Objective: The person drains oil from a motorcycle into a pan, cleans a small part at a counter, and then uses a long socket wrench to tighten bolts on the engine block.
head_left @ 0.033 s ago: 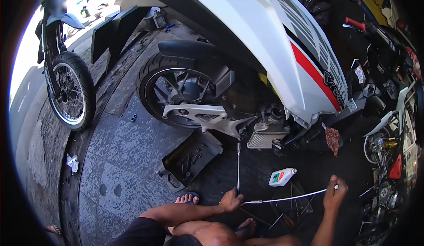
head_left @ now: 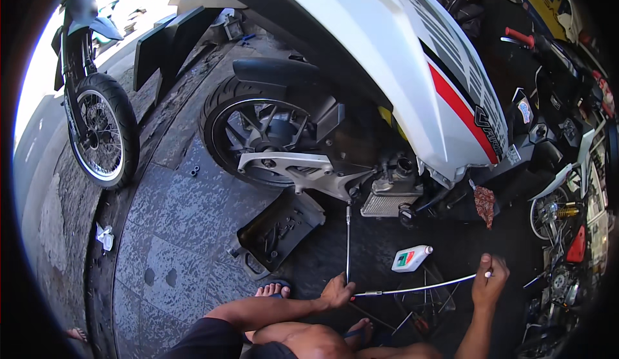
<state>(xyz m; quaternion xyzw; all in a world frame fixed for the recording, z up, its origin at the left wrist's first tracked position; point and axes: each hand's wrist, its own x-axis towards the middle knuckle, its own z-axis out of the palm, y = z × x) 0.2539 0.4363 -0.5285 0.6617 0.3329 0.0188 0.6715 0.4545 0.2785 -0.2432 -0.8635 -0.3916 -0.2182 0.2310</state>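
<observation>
My left hand (head_left: 337,291) is closed round the corner of a long metal socket wrench. The wrench's upright shaft (head_left: 349,243) reaches up to the end of a silver swingarm bracket (head_left: 290,165) on a white scooter (head_left: 387,69). From the corner, its long bar handle (head_left: 419,289) runs to the right. My right hand (head_left: 490,278) is closed round that bar's far end, with the tip showing between the fingers. Whether the socket sits on a bolt is too small to tell. Between the hands and the scooter lies a white bottle (head_left: 411,258).
A black plastic cover (head_left: 309,212) holding loose bolts lies left of the shaft. The scooter's rear wheel (head_left: 216,117) and radiator (head_left: 387,205) are close by. Another motorcycle's wheel (head_left: 106,133) stands at left. A patterned rag (head_left: 484,205) hangs at right, near motorcycle parts. Someone in a dark jacket (head_left: 454,8) is behind.
</observation>
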